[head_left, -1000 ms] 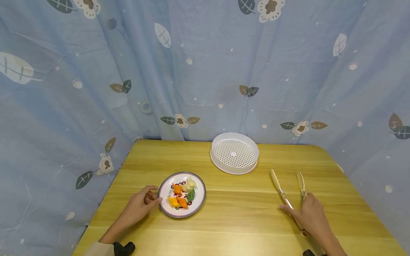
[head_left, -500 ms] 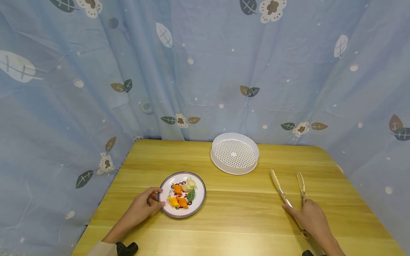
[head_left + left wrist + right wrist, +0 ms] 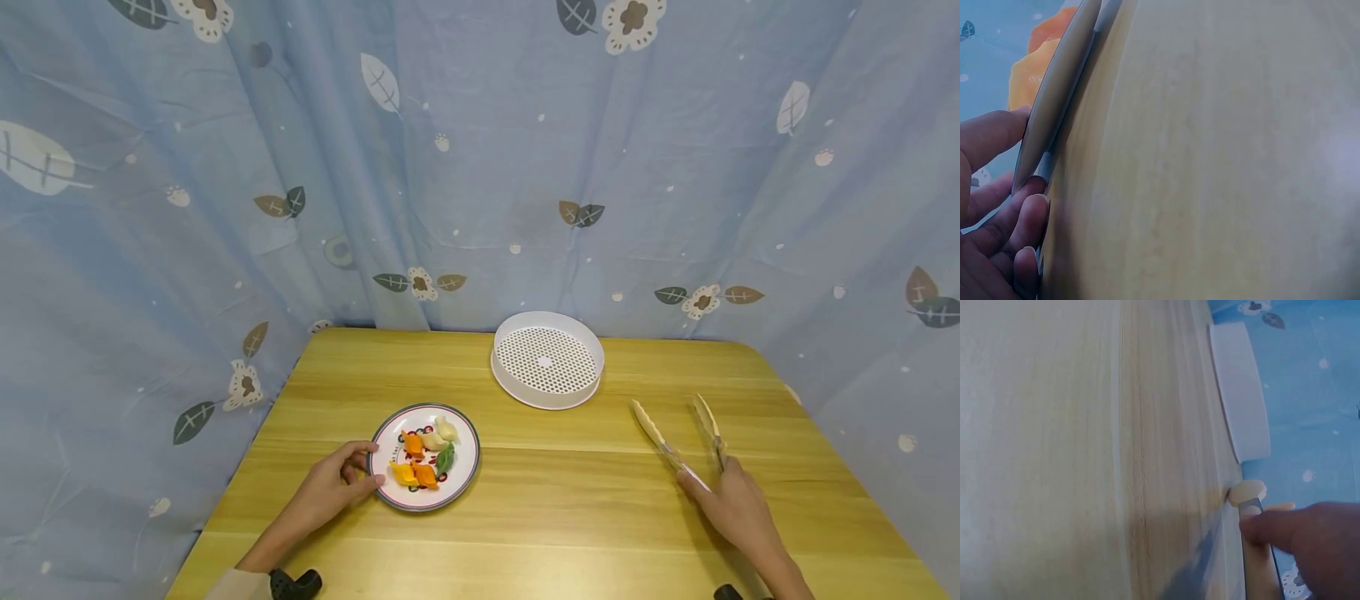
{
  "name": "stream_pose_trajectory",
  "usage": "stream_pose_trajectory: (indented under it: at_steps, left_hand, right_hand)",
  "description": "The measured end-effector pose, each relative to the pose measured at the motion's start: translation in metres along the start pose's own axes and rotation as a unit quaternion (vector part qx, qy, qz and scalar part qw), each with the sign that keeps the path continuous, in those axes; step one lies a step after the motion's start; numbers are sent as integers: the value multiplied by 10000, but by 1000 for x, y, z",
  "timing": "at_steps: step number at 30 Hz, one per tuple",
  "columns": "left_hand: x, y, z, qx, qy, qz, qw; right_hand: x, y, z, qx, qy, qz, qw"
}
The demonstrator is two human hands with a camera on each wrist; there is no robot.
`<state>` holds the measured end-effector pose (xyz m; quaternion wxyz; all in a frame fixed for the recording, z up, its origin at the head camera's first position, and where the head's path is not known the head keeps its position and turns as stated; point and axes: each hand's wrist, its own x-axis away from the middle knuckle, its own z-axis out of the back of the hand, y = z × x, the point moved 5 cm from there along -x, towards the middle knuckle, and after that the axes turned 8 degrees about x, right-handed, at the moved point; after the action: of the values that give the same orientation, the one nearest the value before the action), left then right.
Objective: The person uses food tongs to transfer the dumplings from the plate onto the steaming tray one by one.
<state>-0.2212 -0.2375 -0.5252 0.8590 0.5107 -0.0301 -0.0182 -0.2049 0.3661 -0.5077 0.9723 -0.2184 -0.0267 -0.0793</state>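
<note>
Left hand (image 3: 988, 212) fingers grip plate (image 3: 1054, 100) rim; orange food (image 3: 1038, 62), probably dumplings.

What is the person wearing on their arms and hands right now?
Both hands are bare, with no gloves or rings showing. The left hand comes out of a pale beige sleeve with a black wrist mount beside it. The right hand has a dark mount at the wrist, and its sleeve is out of view.

This looks like a makeshift recording corner set up for kitchen chores rather than a real kitchen. A blue leaf-and-flower curtain (image 3: 480, 167) fills the upper frame and wraps both sides, closing in a wooden table (image 3: 555, 508) across the lower half.
</note>
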Motion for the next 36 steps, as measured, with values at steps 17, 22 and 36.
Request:
stream_pose_trajectory:
  at_steps: [17,22,36]
  left_hand:
    - [-3,-4,0,75,42,95,9999]
    - [-3,-5,1,100,29,89,9999]
    - [-5,-9,1,452,-104,194,9987]
  right_hand:
    - [-5,2,9,538,477,-242,9971]
    - [-3,-12,13,553,947,102,9939]
    - [-1,-50,15,599,1231,1175,9836]
